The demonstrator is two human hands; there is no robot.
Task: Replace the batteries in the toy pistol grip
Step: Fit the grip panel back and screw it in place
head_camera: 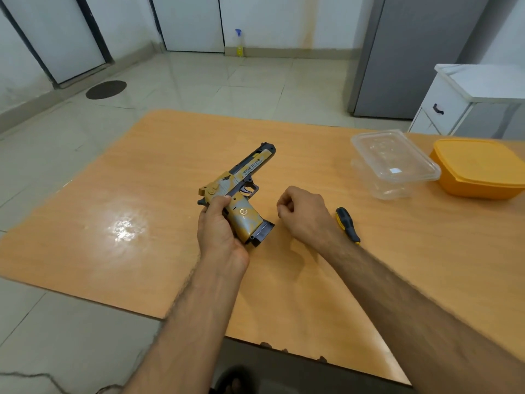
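Toy pistol: in the head view, the only view supplied, it is held above the wooden table by the left hand, whose fingers wrap the rear of the grip, thumb high near the back of the slide. The long axis of the barrel runs away from those fingers, up and to the right, muzzle pointing off from the person. The grip runs the other way, down and to the right, and ends in the dark magazine base, which protrudes just beyond the left palm. The right hand is the free one. It hovers just right of the grip, apart from it, with fingers curled inward; whether they pinch some small item cannot be determined, as the fingertips are turned away. The magazine base lies down and to the left of those curled fingers, near them. The screwdriver lies on the table just beyond the right wrist, unheld. A clear container and an orange lidded box stand farther right. No batteries and no battery-cover screw are visible; the far side of the grip is hidden by the left palm.
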